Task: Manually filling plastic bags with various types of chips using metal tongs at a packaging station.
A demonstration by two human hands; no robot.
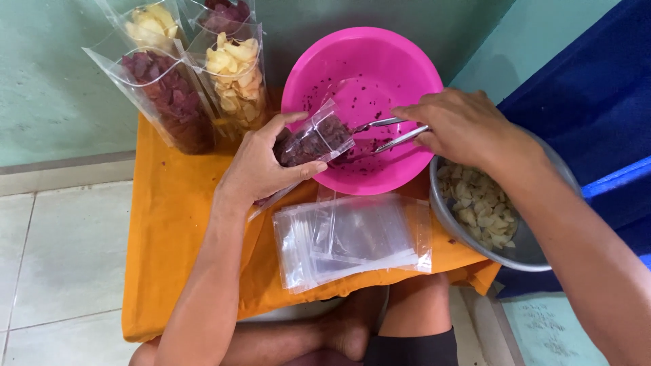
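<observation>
Over the pink bowl (339, 61), the left hand (261, 166) is gripping a clear pouch (315, 139) tilted open so the right hand's (461, 125) clenched tongs (390, 132) are reaching inside.

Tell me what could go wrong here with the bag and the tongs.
The small clear bag is held tilted over the pink bowl by the left hand, so purple chips could spill out. The metal tongs in the right hand might crush chips or miss the narrow opening.
</observation>
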